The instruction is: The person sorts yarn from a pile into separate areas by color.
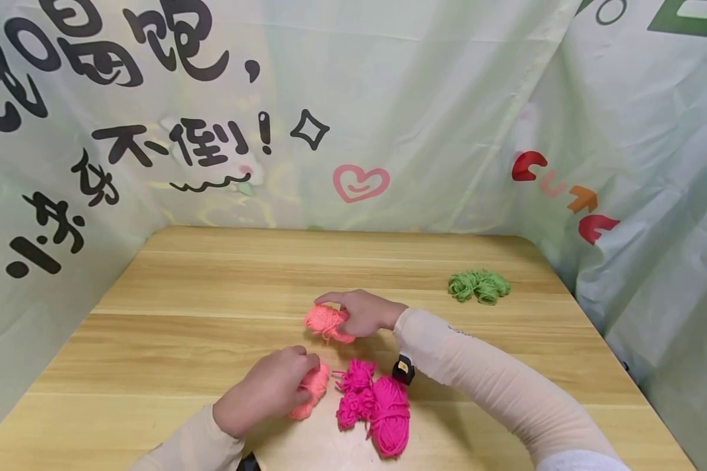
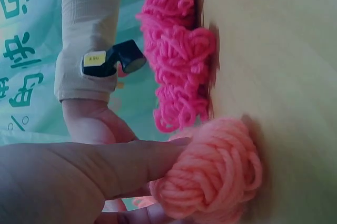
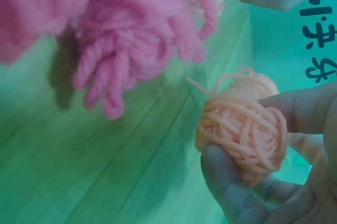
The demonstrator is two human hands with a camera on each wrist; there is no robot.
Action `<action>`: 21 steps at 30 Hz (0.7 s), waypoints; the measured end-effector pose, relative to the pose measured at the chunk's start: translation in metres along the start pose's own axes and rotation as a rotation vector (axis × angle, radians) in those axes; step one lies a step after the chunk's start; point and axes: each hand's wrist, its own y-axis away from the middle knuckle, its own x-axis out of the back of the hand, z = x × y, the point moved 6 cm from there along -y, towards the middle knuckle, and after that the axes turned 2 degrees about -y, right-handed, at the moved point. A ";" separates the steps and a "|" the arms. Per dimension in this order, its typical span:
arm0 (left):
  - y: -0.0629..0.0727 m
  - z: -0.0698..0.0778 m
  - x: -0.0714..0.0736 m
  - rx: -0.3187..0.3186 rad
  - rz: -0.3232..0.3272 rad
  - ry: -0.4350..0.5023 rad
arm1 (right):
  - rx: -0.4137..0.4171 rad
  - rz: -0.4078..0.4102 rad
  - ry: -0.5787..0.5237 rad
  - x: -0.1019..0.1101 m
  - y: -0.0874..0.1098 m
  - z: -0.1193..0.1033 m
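Fingers point(image 3: 308, 112) grip peach yarn point(image 3: 242, 134) near pink yarn point(image 3: 139, 29).

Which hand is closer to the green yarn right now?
Right. The right hand holds the farther coral bundle, to the left of the green yarn and slightly nearer the person. The left hand holds the nearer coral bundle, farther left and closer to the person.

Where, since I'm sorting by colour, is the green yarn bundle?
In the head view, the green yarn bundle lies on the table toward the back right, beyond the right sleeve.
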 end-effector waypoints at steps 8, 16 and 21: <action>-0.003 -0.009 -0.001 0.033 -0.008 0.020 | 0.011 0.039 0.009 0.003 0.001 0.006; -0.005 -0.011 -0.001 0.050 -0.004 0.010 | 0.019 0.110 0.012 0.009 0.003 0.016; -0.005 -0.012 0.000 0.050 0.009 0.006 | -0.011 0.121 -0.043 0.010 0.005 0.022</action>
